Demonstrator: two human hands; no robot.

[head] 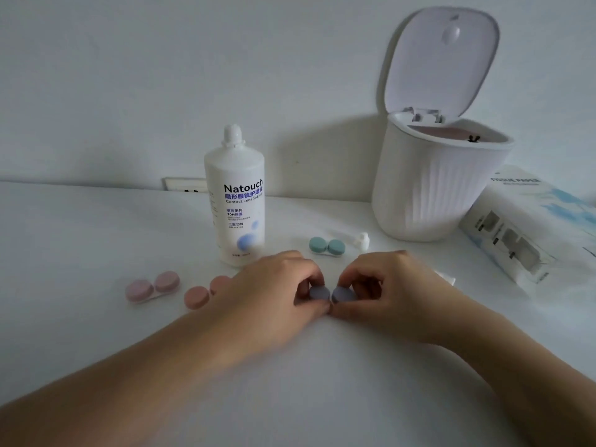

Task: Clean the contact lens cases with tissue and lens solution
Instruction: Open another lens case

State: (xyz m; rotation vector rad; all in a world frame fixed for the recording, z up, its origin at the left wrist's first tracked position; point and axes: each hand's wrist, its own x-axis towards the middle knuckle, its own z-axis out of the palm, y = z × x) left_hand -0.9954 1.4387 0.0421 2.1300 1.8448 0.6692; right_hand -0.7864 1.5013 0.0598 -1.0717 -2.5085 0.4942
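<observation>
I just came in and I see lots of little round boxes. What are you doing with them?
A person is cleaning contact lens cases. The left hand and right hand each grip one round cap of a grey-blue plastic lens case on the white table. Two pink cases and a teal case wait nearby. A tall white solution bottle stands behind, and a white ribbed bin has its lid up.

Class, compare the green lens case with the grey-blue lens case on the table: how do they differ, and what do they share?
The green lens case lies untouched beside the solution bottle; the grey-blue lens case is held, the left hand pinching one cap and the right hand the other. The green case shows in full; fingers partly hide the grey-blue one. The green case lies farther back, the grey-blue one nearer the camera. Both have two round caps side by side, in place.
</observation>
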